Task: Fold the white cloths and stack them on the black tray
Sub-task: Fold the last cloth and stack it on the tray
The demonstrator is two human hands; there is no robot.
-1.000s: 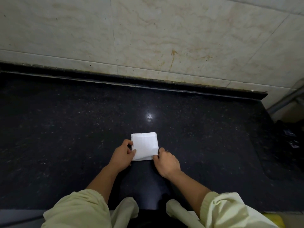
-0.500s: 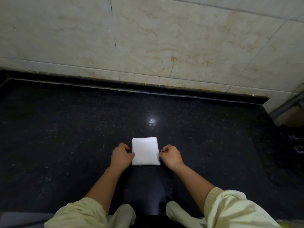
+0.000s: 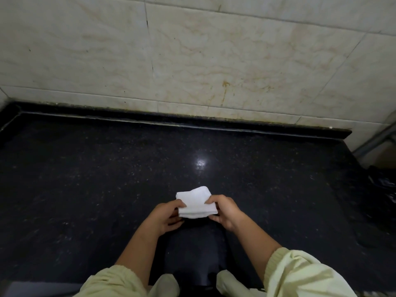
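Note:
A small white cloth (image 3: 196, 202), folded into a thick square, is lifted a little off the black counter (image 3: 85, 179) near its front middle. My left hand (image 3: 166, 215) pinches its left side and my right hand (image 3: 225, 211) pinches its right side, thumbs on top. The cloth's far edge curls upward. No black tray shows in this view, and no other white cloths are visible.
A tiled beige wall (image 3: 192, 61) rises behind the counter's raised back lip. The counter ends at the right, where dark objects (image 3: 383, 185) lie lower down beside a grey pipe (image 3: 372, 140). My pale yellow sleeves fill the bottom edge.
The folded cloth lay flat on the counter with my hands at its sides; now both hands have gripped it and raised it off the surface.

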